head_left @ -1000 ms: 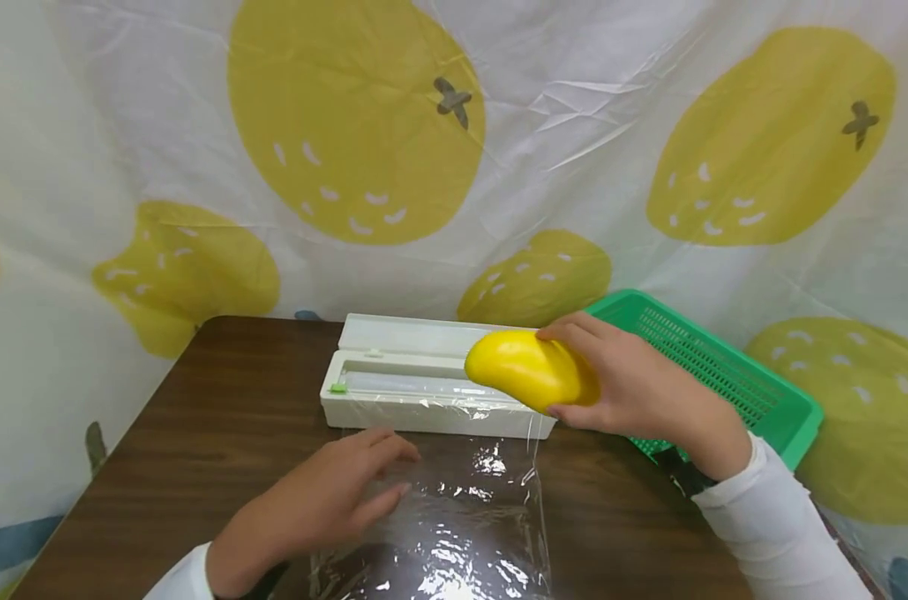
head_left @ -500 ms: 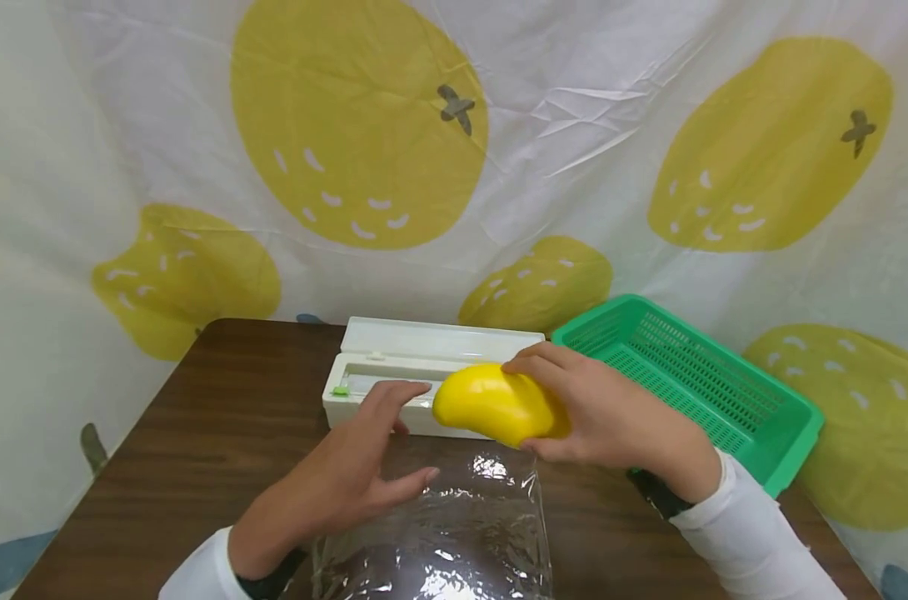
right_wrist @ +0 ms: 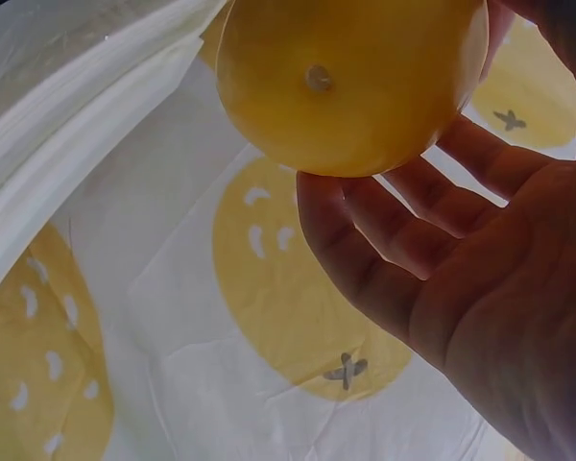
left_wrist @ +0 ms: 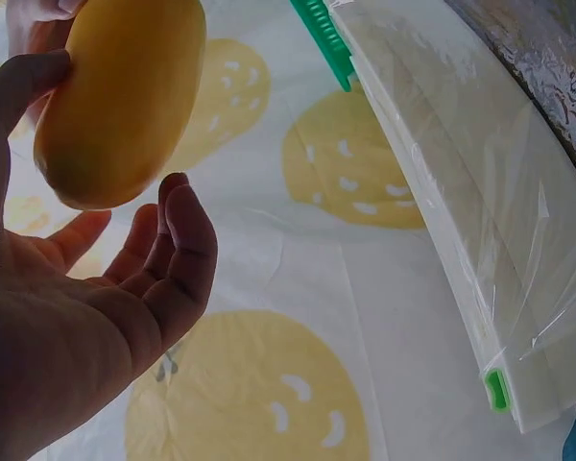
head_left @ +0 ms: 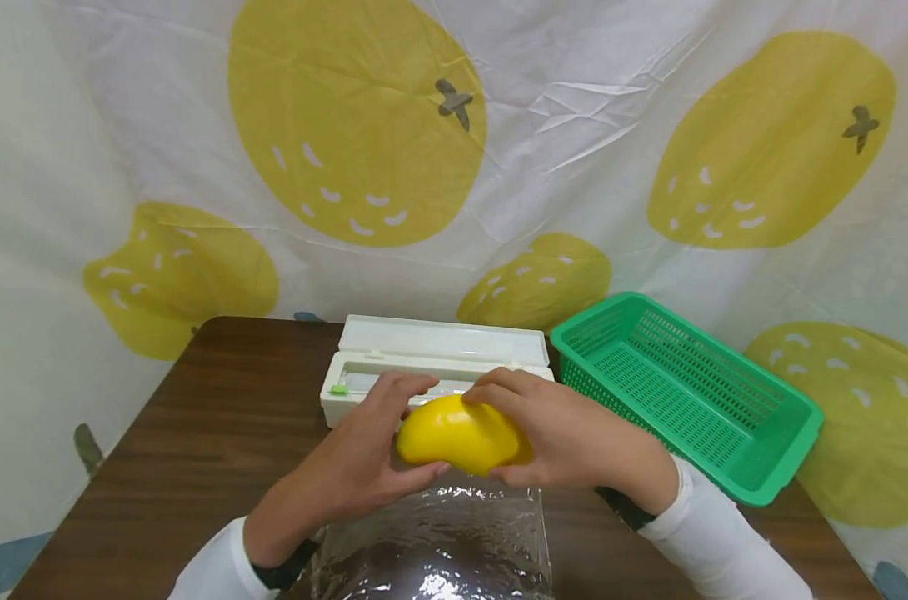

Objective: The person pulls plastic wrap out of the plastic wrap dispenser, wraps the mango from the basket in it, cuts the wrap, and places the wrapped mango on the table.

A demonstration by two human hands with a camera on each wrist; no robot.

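Note:
A glossy yellow mango [head_left: 457,435] is held over the table in front of the body. My right hand [head_left: 566,429] grips its right end, fingertips on top and thumb underneath; the right wrist view shows fingers curled against the mango [right_wrist: 350,86]. My left hand [head_left: 356,454] is cupped about the other end. Its thumb overlaps the mango's edge in the left wrist view, while the fingers [left_wrist: 187,230] are bent with a gap to the skin. Below both hands, a sheet of clear cling film [head_left: 454,537] lies pulled out across the table.
Behind the hands stands a white cling film dispenser [head_left: 337,412], lid raised, with a green slider [head_left: 338,389] at its left. A green plastic basket [head_left: 787,479] sits to the right. The brown table [head_left: 199,442] ends at a lemon-printed cloth [head_left: 574,158].
My right hand has carried the mango left and down, toward the body. My left hand has risen from over the film to the mango's left end. More of the basket shows.

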